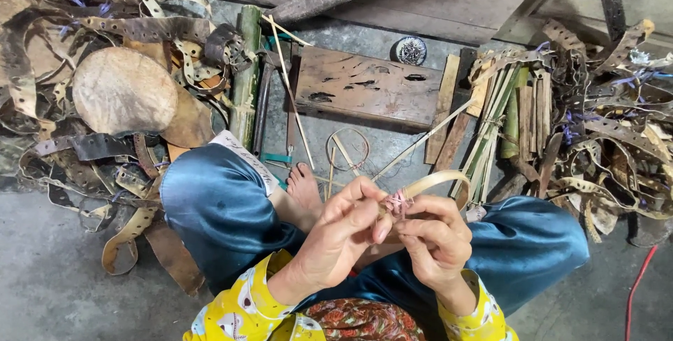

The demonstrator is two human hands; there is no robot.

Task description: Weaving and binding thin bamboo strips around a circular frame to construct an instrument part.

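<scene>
My left hand (pixel 343 232) and my right hand (pixel 434 239) meet just above my lap, fingers pinched around the joint of a thin bamboo strip (pixel 438 181) bent into a loop. A bit of pink string (pixel 398 203) wraps that joint between my fingertips. The strip's long free end (pixel 420 141) runs up and to the right over the floor. I sit cross-legged in blue satin trousers (pixel 210 208) and yellow patterned sleeves, with a bare foot (pixel 304 187) showing under my hands.
A small bamboo ring (pixel 348 148) lies on the concrete floor ahead. A worn wooden block (pixel 368 85) and a green bamboo pole (pixel 245 78) lie beyond it. Punched leather scraps (pixel 105 82) pile at left, bamboo slats (pixel 522 113) and more scraps at right. A red cord (pixel 641 278) runs along the right edge.
</scene>
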